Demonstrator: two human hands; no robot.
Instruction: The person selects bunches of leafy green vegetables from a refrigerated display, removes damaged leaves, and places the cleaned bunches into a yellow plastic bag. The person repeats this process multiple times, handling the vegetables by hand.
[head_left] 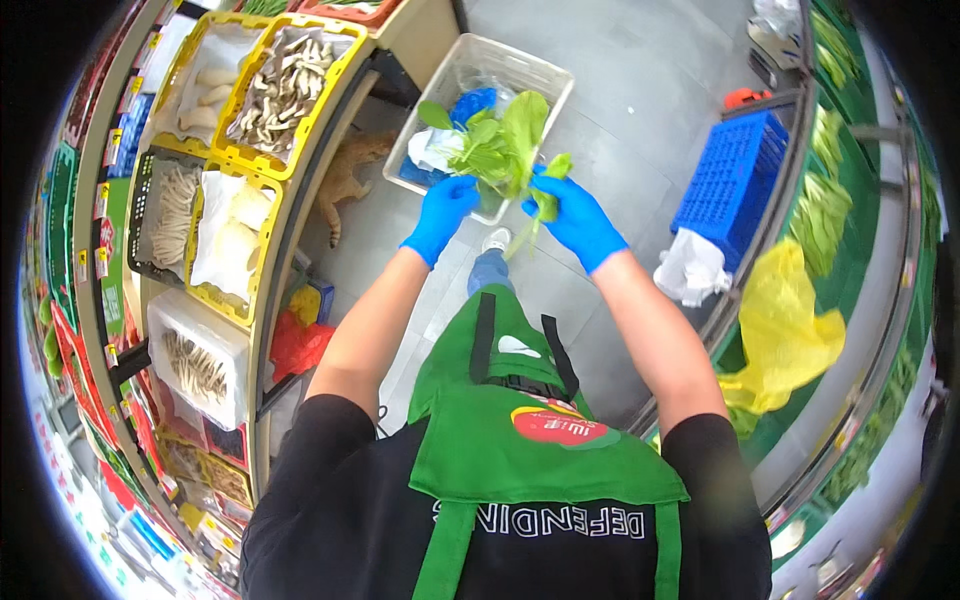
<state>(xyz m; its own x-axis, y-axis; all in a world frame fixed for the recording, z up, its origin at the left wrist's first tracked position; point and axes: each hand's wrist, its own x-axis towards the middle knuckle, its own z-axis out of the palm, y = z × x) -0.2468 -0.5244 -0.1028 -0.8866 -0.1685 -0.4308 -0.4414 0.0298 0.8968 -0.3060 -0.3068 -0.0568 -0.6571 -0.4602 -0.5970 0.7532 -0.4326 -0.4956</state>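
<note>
1. The person stands in a produce aisle, wearing a green apron (520,440) and blue gloves, both forearms stretched forward over a clear bin (480,75) on the floor (640,90).
2. Left hand (442,212): its grip is closed around the stem end of a bunch of greens (500,145), holding it up just above the near rim of the bin.
3. Right hand (580,222): fingers pinched shut on a single leaf (545,200) that hangs down from the bunch; whether this leaf is already torn free cannot be told.
4. Greens: broad, bright green leaves on pale stems, fresh-looking at the top; the pinched leaf is smaller, limper and a shade yellower than the rest.
5. Progress, as a judgement: the work looks mid-way. The bunch is in hand and being stripped of an outer leaf. The bin already holds a few loose green scraps, a blue bag and a white wrapper, so some trimmings appear to have been dropped there. This bunch is not yet set down anywhere.
6. Left of the person: a curved shelf (270,250) carrying yellow crates (290,90) of sliced and whole mushrooms, with white trays below.
7. Right of the person: a blue crate (735,180) beside a white bag (690,265), a yellow bag (785,330) hung on the rail, and a long display of more leafy greens along the far edge.
</note>
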